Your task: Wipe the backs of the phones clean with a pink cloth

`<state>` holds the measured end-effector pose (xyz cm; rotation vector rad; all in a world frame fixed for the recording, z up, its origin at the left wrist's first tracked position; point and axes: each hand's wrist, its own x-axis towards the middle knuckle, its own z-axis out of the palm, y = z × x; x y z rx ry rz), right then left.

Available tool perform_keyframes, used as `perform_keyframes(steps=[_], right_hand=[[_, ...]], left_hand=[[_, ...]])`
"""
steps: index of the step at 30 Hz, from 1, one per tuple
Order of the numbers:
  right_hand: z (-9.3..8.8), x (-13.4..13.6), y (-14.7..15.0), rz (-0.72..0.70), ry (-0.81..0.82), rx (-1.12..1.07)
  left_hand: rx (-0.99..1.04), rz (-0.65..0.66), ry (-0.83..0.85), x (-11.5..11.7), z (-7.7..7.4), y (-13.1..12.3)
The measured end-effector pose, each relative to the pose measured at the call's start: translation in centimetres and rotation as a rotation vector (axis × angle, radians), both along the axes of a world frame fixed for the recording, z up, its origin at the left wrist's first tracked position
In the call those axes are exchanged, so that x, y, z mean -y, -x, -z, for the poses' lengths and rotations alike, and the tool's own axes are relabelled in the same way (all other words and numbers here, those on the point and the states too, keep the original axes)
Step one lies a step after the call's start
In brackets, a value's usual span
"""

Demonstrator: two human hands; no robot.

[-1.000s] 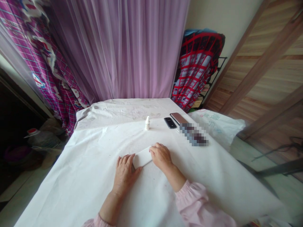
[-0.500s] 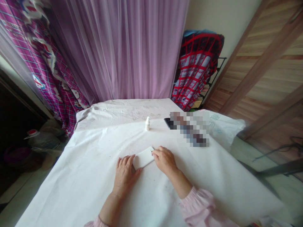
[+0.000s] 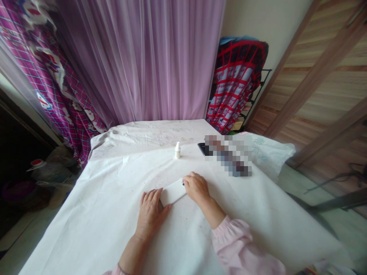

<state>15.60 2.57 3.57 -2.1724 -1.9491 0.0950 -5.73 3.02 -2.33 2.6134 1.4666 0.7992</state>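
A flat white phone (image 3: 173, 192) lies slantwise on the white table cover, with small dark spots at its far right corner. My left hand (image 3: 150, 211) grips its near left end, thumb along the near edge and fingers over the far side. At the opposite end, the bent fingers of my right hand (image 3: 196, 186) close on the far right corner, beside the dark spots. The right fingertips are partly hidden. Beyond both hands a small white bottle (image 3: 177, 151) stands upright on the cover.
A black flat item (image 3: 202, 148) lies at the right, next to a pixelated area. A translucent plastic bag (image 3: 272, 152) rests at the table's right edge. Purple curtains (image 3: 155, 61) hang behind the white-covered table (image 3: 94, 214). A large clear bottle (image 3: 47, 170) stands at the left.
My right hand has shifted slightly up and left at the phone's far corner. My left hand keeps its hold. The whole view has moved slightly.
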Motion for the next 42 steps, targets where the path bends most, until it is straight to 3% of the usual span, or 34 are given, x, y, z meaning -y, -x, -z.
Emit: perform_keyframes(steps=[19, 42], right_hand=[[0.2, -1.0, 1.8, -0.080, -0.028, -0.021], [0.6, 2.5, 0.7, -0.038, -0.021, -0.098]], left_hand=[[-0.001, -0.012, -0.001, 0.0, 0.2, 0.0], [-0.006, -0.034, 0.014, 0.2, -0.8, -0.2]])
